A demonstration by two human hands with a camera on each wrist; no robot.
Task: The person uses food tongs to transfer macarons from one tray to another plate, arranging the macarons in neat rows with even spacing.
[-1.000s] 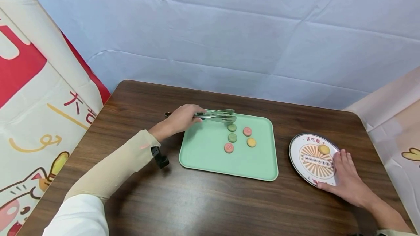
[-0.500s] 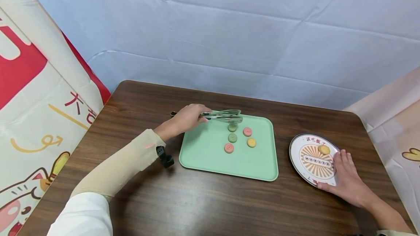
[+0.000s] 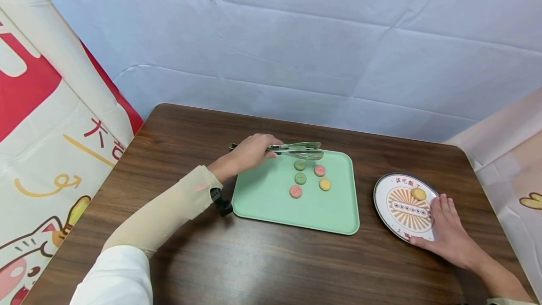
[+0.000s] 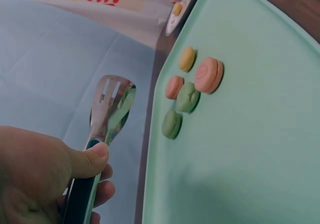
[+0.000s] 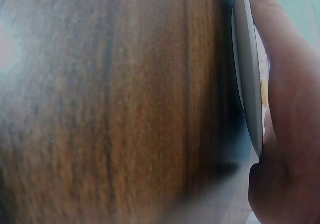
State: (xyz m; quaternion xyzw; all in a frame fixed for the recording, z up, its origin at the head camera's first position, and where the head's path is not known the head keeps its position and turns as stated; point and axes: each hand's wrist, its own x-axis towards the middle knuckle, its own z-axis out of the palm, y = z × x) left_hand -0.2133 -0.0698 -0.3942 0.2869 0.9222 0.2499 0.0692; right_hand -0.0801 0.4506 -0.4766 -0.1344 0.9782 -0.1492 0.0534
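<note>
My left hand (image 3: pixel 252 151) holds a pair of metal serving tongs (image 3: pixel 302 150) above the back part of the green tray (image 3: pixel 262 201). The tongs' two slotted ends stand slightly apart with nothing between them, as the left wrist view shows with the thumb on the dark handle (image 4: pixel 80 199). On the tray lie two green macarons (image 3: pixel 300 178), two pink macarons (image 3: pixel 295 191) and a yellow macaron (image 3: pixel 324 184). At the right, my right hand (image 3: pixel 449 235) rests on the rim of a round white plate (image 3: pixel 383 201), fingers straight. One yellow macaron (image 3: pixel 418 194) lies on that plate.
The dark wooden table (image 3: pixel 262 267) runs beneath everything, with bare wood between tray and plate. A pale blue cloth (image 3: pixel 271 51) hangs behind the table. Printed cloths stand at the left (image 3: pixel 84 154) and right sides.
My left hand has moved right with the tongs, across the back of the tray. The far green macaron shows more fully now. The right hand and the plate have stayed put.
</note>
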